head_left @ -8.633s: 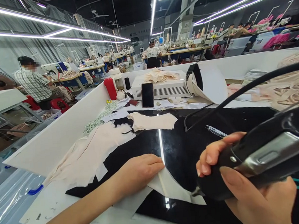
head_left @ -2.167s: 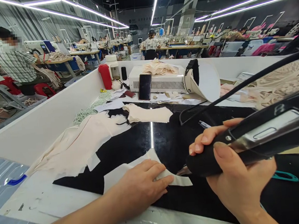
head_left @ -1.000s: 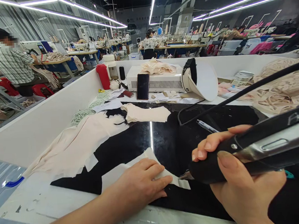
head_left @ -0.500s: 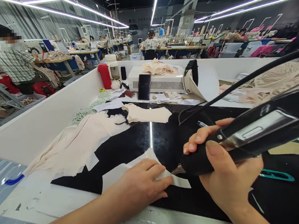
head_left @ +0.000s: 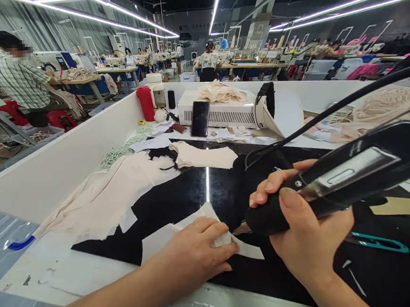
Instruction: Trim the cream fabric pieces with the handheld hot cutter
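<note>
the left hand (head_left: 195, 256) lies flat, fingers spread, pinning the pale fabric piece (head_left: 169, 234) to the black tabletop (head_left: 194, 192) so it cannot slide, while right of its fingertips the right hand (head_left: 303, 231), fingers wrapped round the black corded cutting tool (head_left: 335, 186), sets its tip at the fabric's edge, the blade itself too small to make out.

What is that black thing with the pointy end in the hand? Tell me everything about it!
The black tool is long and shiny, like hard plastic, with a silvery metal panel along its side. A thick black cord runs from its back end up over the table. Its front narrows to a small metal tip, which points down and left and seems to meet the pale fabric piece on the black tabletop. The right hand wraps around its front part; the left hand presses the fabric flat beside the tip.
</note>
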Available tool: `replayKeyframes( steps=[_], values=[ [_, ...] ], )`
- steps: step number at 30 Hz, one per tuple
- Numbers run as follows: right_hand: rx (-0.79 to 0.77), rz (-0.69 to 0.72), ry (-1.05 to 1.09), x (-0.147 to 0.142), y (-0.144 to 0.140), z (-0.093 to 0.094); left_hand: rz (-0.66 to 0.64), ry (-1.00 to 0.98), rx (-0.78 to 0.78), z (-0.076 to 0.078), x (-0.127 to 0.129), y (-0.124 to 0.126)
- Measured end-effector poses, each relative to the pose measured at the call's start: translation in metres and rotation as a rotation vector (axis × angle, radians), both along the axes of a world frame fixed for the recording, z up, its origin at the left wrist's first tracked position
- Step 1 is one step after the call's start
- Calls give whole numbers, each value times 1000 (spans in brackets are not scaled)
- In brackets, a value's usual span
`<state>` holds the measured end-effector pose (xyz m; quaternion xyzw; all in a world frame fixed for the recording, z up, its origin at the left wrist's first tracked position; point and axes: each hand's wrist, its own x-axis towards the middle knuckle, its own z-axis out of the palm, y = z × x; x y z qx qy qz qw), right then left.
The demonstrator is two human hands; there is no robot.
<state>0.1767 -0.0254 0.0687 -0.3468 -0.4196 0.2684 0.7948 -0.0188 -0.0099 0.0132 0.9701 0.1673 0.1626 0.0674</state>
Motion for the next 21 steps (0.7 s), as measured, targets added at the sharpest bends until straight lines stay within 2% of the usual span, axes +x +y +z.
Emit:
replayKeyframes(
  steps=[8,13,21],
  values=[
    [-51,-19,-22,-3,4,0,43,4,-58,3,0,-2],
    [-11,-26,9,-6,10,4,56,-11,-54,1,1,-4],
    [-52,-1,-12,-7,13,-1,51,-27,-55,0,1,-2]
  ],
)
